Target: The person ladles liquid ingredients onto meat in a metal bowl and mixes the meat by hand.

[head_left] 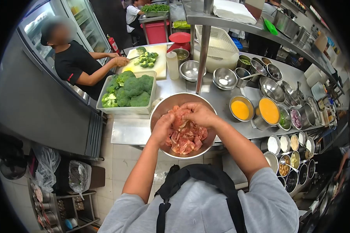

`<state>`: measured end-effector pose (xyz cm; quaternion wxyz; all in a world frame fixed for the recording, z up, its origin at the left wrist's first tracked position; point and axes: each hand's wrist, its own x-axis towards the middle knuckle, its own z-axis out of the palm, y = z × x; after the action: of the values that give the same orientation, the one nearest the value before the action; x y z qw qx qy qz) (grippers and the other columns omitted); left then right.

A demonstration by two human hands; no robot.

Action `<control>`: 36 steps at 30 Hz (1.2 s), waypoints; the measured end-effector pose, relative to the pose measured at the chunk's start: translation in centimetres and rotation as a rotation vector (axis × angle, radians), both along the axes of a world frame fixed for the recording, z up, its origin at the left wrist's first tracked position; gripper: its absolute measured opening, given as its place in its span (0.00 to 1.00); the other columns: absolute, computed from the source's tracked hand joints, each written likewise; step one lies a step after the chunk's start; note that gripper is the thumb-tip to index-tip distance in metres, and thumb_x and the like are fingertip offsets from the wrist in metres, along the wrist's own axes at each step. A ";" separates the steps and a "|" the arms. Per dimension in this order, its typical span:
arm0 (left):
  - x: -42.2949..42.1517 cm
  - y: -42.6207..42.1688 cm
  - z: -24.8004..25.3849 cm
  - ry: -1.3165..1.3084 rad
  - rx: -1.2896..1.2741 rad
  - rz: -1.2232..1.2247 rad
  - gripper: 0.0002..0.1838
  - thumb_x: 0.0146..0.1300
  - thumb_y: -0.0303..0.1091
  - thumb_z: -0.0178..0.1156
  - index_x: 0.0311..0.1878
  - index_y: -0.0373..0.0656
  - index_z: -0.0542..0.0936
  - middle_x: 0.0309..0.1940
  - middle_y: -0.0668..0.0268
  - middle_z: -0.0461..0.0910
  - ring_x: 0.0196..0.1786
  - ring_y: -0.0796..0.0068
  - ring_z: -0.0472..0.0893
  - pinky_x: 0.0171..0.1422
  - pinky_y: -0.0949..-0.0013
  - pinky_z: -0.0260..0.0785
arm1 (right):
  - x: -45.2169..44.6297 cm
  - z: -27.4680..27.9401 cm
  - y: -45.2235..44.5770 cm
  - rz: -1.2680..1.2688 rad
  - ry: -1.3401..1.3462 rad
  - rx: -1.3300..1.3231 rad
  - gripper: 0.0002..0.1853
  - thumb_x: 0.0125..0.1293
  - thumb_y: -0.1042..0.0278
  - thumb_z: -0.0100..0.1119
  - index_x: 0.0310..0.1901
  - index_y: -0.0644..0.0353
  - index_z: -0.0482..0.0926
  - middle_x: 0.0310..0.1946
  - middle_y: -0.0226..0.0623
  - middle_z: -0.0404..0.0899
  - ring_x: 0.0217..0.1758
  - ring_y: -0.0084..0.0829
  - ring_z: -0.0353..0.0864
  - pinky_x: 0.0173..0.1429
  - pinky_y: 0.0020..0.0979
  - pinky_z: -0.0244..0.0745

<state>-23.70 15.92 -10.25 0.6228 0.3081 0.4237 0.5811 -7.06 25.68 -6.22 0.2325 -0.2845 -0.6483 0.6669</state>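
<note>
A large steel bowl point(210, 134) stands at the counter's front edge, holding pieces of raw meat point(184, 141). Over it, my left hand point(164, 126) and my right hand point(200, 113) come together from either side. Both sets of fingers are curled around raw meat near the bowl's far side. The fingertips are partly hidden by the meat and by each other. To the left of the bowl sits a plastic tub point(124, 110) filled with broccoli heads point(133, 87).
At the left, a person in black point(81, 64) cuts broccoli on a white board point(159, 62) with a knife. A metal post point(203, 58) rises just behind my bowl. To the right stand containers of orange liquid point(269, 110), steel bowls point(224, 77) and several ingredient pots point(284, 143).
</note>
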 end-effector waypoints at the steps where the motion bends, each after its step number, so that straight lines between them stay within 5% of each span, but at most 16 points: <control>1: 0.3 0.0 0.4 0.155 0.072 -0.033 0.15 0.69 0.33 0.59 0.55 0.37 0.78 0.47 0.65 0.81 0.49 0.74 0.80 0.55 0.69 0.74 | -0.3 0.2 -0.1 -0.001 0.000 0.004 0.11 0.62 0.76 0.62 0.47 0.64 0.80 0.39 0.35 0.83 0.40 0.27 0.82 0.45 0.27 0.79; 4: 0.3 0.1 0.7 0.296 0.151 -0.060 0.18 0.63 0.25 0.64 0.56 0.37 0.77 0.46 0.66 0.82 0.45 0.78 0.80 0.51 0.73 0.75 | -0.8 0.7 -0.2 -0.097 0.072 -0.004 0.11 0.63 0.79 0.59 0.47 0.67 0.78 0.39 0.34 0.83 0.40 0.21 0.82 0.41 0.24 0.79; 7: 0.1 -0.1 1.5 0.159 0.062 -0.085 0.16 0.65 0.27 0.62 0.56 0.37 0.77 0.46 0.66 0.82 0.45 0.77 0.81 0.51 0.72 0.75 | -0.7 1.5 0.0 -0.163 0.015 0.090 0.11 0.62 0.80 0.58 0.47 0.68 0.78 0.36 0.35 0.83 0.37 0.22 0.82 0.39 0.25 0.79; 9: 0.5 -0.3 1.9 -0.145 0.048 0.032 0.15 0.68 0.29 0.59 0.55 0.37 0.76 0.46 0.65 0.82 0.44 0.77 0.81 0.50 0.71 0.76 | -0.2 1.8 0.3 -0.134 -0.086 -0.086 0.11 0.60 0.83 0.57 0.45 0.67 0.79 0.36 0.33 0.82 0.36 0.22 0.81 0.43 0.23 0.78; 16: -1.4 1.5 0.0 -0.120 0.013 0.075 0.18 0.67 0.28 0.57 0.59 0.35 0.71 0.50 0.58 0.80 0.52 0.68 0.81 0.56 0.65 0.76 | 0.3 -0.8 4.3 -0.153 -0.014 -0.154 0.12 0.56 0.81 0.60 0.44 0.68 0.80 0.37 0.38 0.84 0.36 0.27 0.84 0.43 0.25 0.78; 18: -1.7 1.4 -0.5 0.804 -0.204 0.282 0.23 0.64 0.27 0.60 0.61 0.30 0.69 0.52 0.54 0.79 0.55 0.65 0.80 0.58 0.66 0.74 | 1.3 -4.8 6.4 -0.634 -0.336 0.635 0.13 0.54 0.78 0.62 0.43 0.66 0.82 0.41 0.42 0.86 0.37 0.33 0.86 0.44 0.30 0.79; 19: -3.4 1.9 -5.1 0.871 -0.151 0.343 0.27 0.61 0.25 0.62 0.62 0.27 0.68 0.54 0.51 0.79 0.57 0.64 0.79 0.59 0.67 0.73 | 2.1 -5.1 6.4 -0.665 -0.356 0.545 0.14 0.54 0.71 0.61 0.44 0.62 0.83 0.42 0.47 0.84 0.41 0.43 0.85 0.49 0.37 0.78; 24: -2.4 0.4 -4.5 0.697 -0.109 0.241 0.24 0.57 0.27 0.65 0.56 0.28 0.74 0.50 0.50 0.81 0.53 0.65 0.81 0.55 0.68 0.74 | 1.8 -4.3 -0.5 -0.129 -0.783 0.503 0.13 0.57 0.66 0.61 0.43 0.62 0.81 0.42 0.50 0.83 0.46 0.48 0.83 0.51 0.43 0.78; 26: -1.5 1.0 -4.4 0.595 -0.142 0.207 0.24 0.57 0.27 0.65 0.56 0.28 0.74 0.49 0.51 0.81 0.52 0.66 0.81 0.55 0.69 0.74 | 0.3 -7.7 -3.9 -0.225 -0.747 0.762 0.15 0.59 0.64 0.61 0.46 0.60 0.80 0.43 0.49 0.83 0.46 0.48 0.83 0.51 0.45 0.78; 30: -0.5 1.5 -4.2 0.713 -0.083 0.164 0.21 0.57 0.25 0.64 0.54 0.28 0.75 0.49 0.52 0.82 0.52 0.67 0.82 0.55 0.69 0.75 | -1.3 -10.8 -2.8 -0.146 -0.901 0.753 0.20 0.58 0.64 0.62 0.53 0.57 0.80 0.42 0.51 0.83 0.45 0.50 0.82 0.53 0.45 0.76; 32: -1.0 1.8 -5.0 0.682 -0.054 0.127 0.25 0.56 0.23 0.65 0.58 0.30 0.74 0.52 0.53 0.81 0.54 0.67 0.81 0.58 0.69 0.74 | -0.7 -9.8 -1.0 -0.226 -0.668 0.538 0.19 0.58 0.71 0.57 0.53 0.60 0.80 0.39 0.55 0.82 0.44 0.52 0.82 0.51 0.44 0.76; 34: -0.8 1.2 -3.8 0.687 0.013 0.085 0.27 0.55 0.23 0.65 0.60 0.33 0.73 0.54 0.54 0.80 0.56 0.67 0.80 0.59 0.69 0.74 | 0.4 -6.4 -0.1 -0.252 -0.514 0.396 0.20 0.56 0.76 0.56 0.53 0.60 0.81 0.36 0.50 0.84 0.43 0.43 0.85 0.47 0.38 0.78; 36: -0.3 1.1 -3.1 0.685 0.078 0.052 0.30 0.54 0.22 0.66 0.62 0.35 0.72 0.56 0.55 0.79 0.58 0.67 0.80 0.60 0.70 0.73 | 1.3 -2.6 0.9 -0.080 -0.339 -0.107 0.18 0.54 0.78 0.56 0.49 0.60 0.82 0.36 0.41 0.84 0.43 0.29 0.84 0.45 0.30 0.77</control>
<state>-23.97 17.05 -13.34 0.4172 0.4979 0.5934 0.4753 -5.78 26.60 -8.81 0.1308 -0.4304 -0.6298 0.6332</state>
